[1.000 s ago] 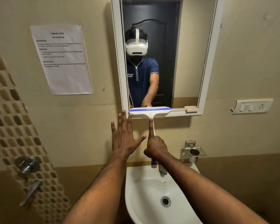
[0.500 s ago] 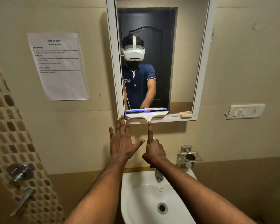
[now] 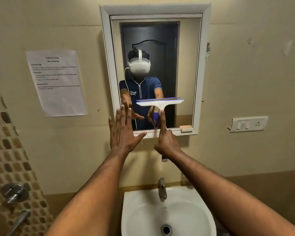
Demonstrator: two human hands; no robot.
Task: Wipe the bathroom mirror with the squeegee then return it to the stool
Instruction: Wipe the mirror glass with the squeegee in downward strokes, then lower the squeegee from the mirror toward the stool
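The white-framed bathroom mirror (image 3: pixel 186 65) hangs on the beige wall ahead. A white squeegee (image 3: pixel 159 103) with a blue blade edge lies flat on the lower glass, blade level. My right hand (image 3: pixel 167 142) is shut on its handle, index finger stretched up along the neck; the blue handle end shows below my fist. My left hand (image 3: pixel 122 132) is spread open, fingers apart, over the mirror's lower left corner and frame. No stool is visible.
A white sink (image 3: pixel 167 213) with a metal tap (image 3: pixel 162 188) sits right below my arms. A printed sheet (image 3: pixel 56 82) hangs left of the mirror, a switch plate (image 3: pixel 248 124) to the right. Shower valves (image 3: pixel 14 193) are on the tiled wall at left.
The squeegee has moved up from the mirror's bottom edge and slightly right on the glass. My left hand rose with it onto the frame corner. My view tilted upward.
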